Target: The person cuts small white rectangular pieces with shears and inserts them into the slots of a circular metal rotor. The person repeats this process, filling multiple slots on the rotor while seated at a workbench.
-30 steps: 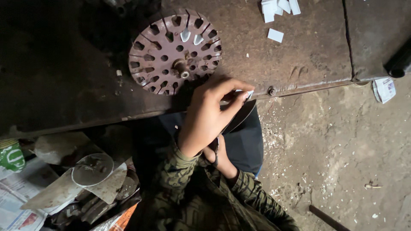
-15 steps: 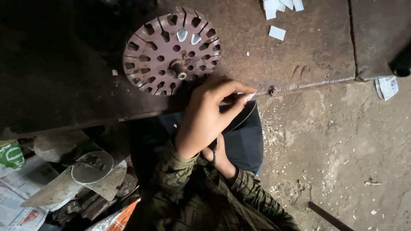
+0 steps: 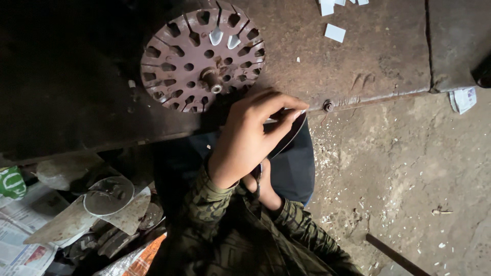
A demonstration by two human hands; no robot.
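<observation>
My left hand (image 3: 249, 139) is raised just in front of the bench edge, its fingertips pinching a small white paper strip (image 3: 280, 118). Beneath it, my right hand (image 3: 262, 188) is mostly hidden and grips the handles of dark scissors (image 3: 290, 136), whose blades reach up to the strip. A round, rusty-brown slotted metal disc (image 3: 197, 57) with a central shaft lies on the dark metal bench (image 3: 368, 66) just above my left hand. Two white paper liners sit in its upper slots.
Small white paper pieces (image 3: 335, 32) lie on the bench at top right. A bolt (image 3: 328, 106) sits at the bench edge. At lower left are newspaper (image 3: 20, 225), a clear round lid (image 3: 107, 195) and metal scraps. Dusty concrete floor (image 3: 409, 174) spreads right, with white offcuts.
Both hands stay in nearly the same place with the strip and scissors. The view has shifted slightly, so the disc sits a little higher in frame.
</observation>
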